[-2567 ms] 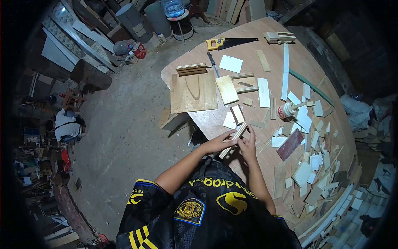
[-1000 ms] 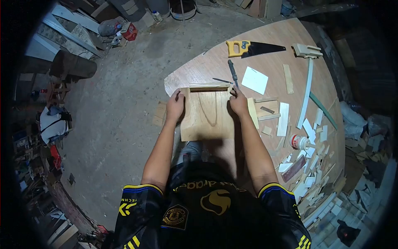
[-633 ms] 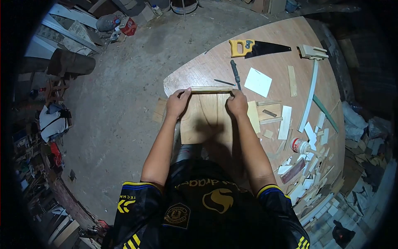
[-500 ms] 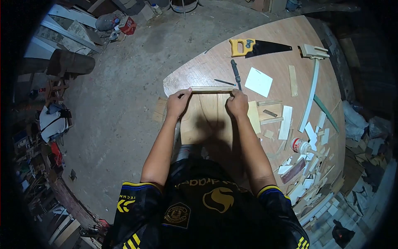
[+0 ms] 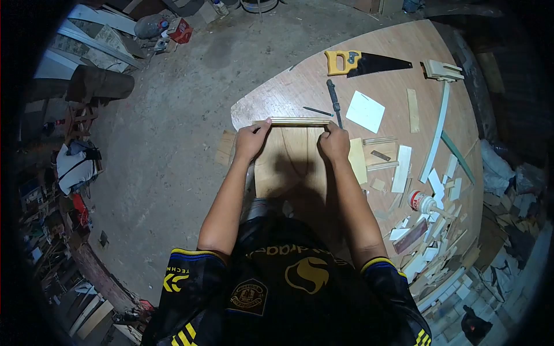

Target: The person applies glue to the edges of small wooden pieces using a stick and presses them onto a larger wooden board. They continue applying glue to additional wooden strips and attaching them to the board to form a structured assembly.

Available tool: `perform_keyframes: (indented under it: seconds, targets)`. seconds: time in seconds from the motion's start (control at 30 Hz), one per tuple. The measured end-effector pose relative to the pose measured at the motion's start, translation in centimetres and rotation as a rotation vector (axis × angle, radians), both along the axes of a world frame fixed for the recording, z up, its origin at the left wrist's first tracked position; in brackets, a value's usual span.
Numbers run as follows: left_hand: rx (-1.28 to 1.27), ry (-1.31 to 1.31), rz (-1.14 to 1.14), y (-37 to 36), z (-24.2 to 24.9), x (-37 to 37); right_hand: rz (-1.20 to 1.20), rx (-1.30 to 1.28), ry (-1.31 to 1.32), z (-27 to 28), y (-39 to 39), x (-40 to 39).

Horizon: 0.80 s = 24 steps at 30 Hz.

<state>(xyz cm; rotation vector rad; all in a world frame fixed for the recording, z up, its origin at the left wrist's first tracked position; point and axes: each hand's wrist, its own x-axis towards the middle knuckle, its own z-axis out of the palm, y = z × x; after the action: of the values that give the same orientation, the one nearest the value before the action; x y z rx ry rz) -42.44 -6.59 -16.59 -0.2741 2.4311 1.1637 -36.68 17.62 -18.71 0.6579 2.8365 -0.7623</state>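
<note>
A wooden board (image 5: 294,151) with curved grain lines lies in front of my body, partly under the shadow of my head. Along its far edge runs a narrow wooden moulding strip (image 5: 300,121). My left hand (image 5: 251,142) is closed on the strip's left end, thumb on top. At the right end, my right hand (image 5: 335,144) grips the same strip with bent fingers. Just beyond the strip lie a pencil (image 5: 317,111) and a dark-handled screwdriver-like tool (image 5: 333,98).
On the table (image 5: 277,92) are a yellow-handled handsaw (image 5: 369,63), a white square piece (image 5: 366,112), a small framed wooden piece (image 5: 382,153) and a glue bottle (image 5: 421,202). Several offcuts (image 5: 430,254) are heaped at the right. Concrete floor (image 5: 156,144) lies to the left.
The view has shifted slightly, so the table and its tools appear a little farther right. Both hands keep their hold on the strip's ends.
</note>
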Motion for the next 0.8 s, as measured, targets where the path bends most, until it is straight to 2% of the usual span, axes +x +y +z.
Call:
perform_keyframes:
  seconds: [0.2,0.63,0.8]
  targets:
    - [-0.015,-0.028,-0.010,0.1,1.1,0.0,0.008,0.005,0.005,-1.1,0.2,0.2]
    - [-0.025,-0.130,-0.018,-0.4,0.2,-0.4,0.016,0.037,-0.031,-0.5,-0.1,0.1]
    - [-0.036,-0.117,-0.030,-0.5,-0.1,-0.4,0.041,0.061,0.031,-1.1,-0.1,0.4]
